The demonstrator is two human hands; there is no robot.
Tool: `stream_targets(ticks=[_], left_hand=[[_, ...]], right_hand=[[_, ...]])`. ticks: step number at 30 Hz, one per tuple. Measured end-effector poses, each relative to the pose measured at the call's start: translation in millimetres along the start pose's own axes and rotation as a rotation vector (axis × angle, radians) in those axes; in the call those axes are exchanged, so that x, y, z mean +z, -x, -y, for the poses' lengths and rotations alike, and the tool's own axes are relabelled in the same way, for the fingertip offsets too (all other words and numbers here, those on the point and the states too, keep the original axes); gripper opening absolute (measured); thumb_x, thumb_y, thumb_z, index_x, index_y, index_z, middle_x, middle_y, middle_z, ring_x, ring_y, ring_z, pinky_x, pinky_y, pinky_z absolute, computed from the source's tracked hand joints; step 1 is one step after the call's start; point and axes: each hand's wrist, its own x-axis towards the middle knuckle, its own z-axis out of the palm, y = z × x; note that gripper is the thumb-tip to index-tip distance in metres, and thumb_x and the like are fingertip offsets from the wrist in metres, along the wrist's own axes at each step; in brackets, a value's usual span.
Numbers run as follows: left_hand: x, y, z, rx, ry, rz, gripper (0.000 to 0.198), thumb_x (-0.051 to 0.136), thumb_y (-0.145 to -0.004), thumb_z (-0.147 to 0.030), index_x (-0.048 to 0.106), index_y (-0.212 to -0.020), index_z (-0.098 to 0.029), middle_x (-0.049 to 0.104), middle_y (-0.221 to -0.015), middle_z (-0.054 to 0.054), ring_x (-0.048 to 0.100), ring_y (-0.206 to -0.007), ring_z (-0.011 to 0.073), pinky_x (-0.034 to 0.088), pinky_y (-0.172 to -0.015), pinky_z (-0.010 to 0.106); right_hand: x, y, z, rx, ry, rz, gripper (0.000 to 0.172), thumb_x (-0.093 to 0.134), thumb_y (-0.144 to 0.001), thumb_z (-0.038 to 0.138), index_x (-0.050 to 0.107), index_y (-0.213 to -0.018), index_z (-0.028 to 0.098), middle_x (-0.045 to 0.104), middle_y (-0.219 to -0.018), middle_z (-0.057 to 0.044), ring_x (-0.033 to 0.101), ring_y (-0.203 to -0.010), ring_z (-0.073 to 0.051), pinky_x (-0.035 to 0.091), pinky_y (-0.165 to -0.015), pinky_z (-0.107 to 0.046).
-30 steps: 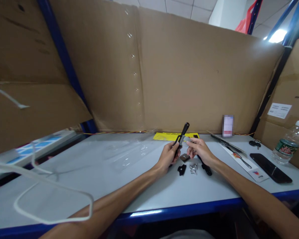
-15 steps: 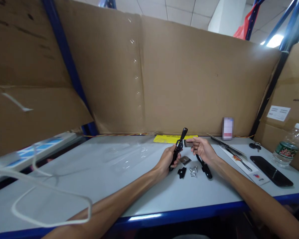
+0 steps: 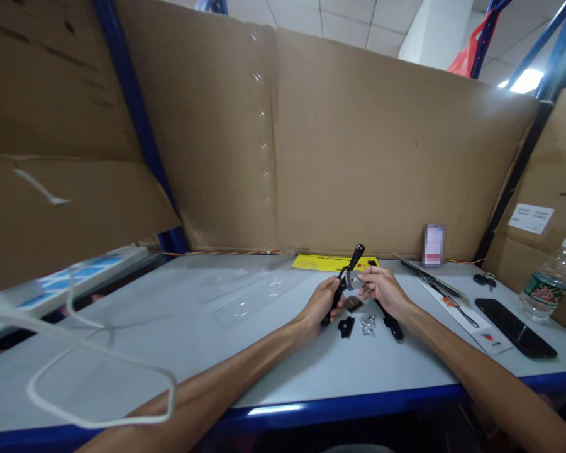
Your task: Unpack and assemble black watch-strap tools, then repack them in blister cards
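My left hand point(image 3: 327, 299) is closed around one handle of a black spokeshave point(image 3: 356, 257), which is tilted with its other handle pointing up and away. My right hand point(image 3: 382, 289) pinches a flat grey metal blade point(image 3: 353, 280) against the spokeshave's middle. Whether the blade is seated there I cannot tell. Below the hands lie a dark metal plate point(image 3: 353, 304), a small black cap piece point(image 3: 346, 327) and several shiny silver parts point(image 3: 368, 325). Another black-handled tool point(image 3: 393, 327) lies partly hidden beneath my right hand.
Behind the hands lies a yellow card point(image 3: 306, 261). To the right are a carded small tool point(image 3: 462, 314), a black phone point(image 3: 516, 327), keys point(image 3: 485, 279) and a water bottle point(image 3: 547, 283). A white cable point(image 3: 99, 423) loops at the left; cardboard point(image 3: 349, 157) walls the back.
My right hand has brought the blade left and down onto the spokeshave's middle, and its fingers have curled in. The view has shifted slightly.
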Motion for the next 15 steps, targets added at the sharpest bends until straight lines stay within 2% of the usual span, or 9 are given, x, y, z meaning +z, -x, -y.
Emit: stream_targets(ticks=[2, 7, 15], left_hand=[[1.4, 1.1, -1.2, 0.004, -0.045, -0.013, 0.024, 0.041, -0.094, -0.041, 0.045, -0.082, -0.021, 0.042, -0.051, -0.008, 0.025, -0.034, 0.0046, 0.014, -0.037, 0.016], [3.9, 1.7, -1.6, 0.097, -0.097, -0.046, 0.039, 0.039, -0.092, -0.050, 0.044, -0.069, -0.019, 0.041, -0.049, -0.006, 0.024, -0.035, 0.0042, 0.013, -0.038, 0.018], [-0.3, -0.4, -0.9, 0.173, -0.037, -0.084, 0.044, 0.046, -0.087, -0.057, 0.043, -0.064, -0.020, 0.041, -0.049, -0.006, 0.026, -0.036, 0.0052, 0.014, -0.038, 0.020]], right_hand=[[0.1, 0.7, 0.8, -0.013, 0.027, -0.004, 0.032, 0.080, -0.062, 0.032, 0.052, -0.071, 0.019, 0.056, -0.067, 0.003, 0.056, -0.052, -0.010, 0.051, -0.049, -0.024], [1.6, 2.4, 2.9, -0.022, 0.135, -0.015, 0.033, 0.079, -0.063, 0.037, 0.053, -0.069, 0.019, 0.046, -0.054, 0.008, 0.043, -0.043, -0.006, 0.043, -0.043, -0.022], [8.6, 6.9, 4.7, -0.037, 0.170, 0.014, 0.030, 0.074, -0.066, 0.039, 0.051, -0.073, 0.020, 0.057, -0.056, 0.004, 0.053, -0.044, -0.010, 0.043, -0.041, -0.021]])
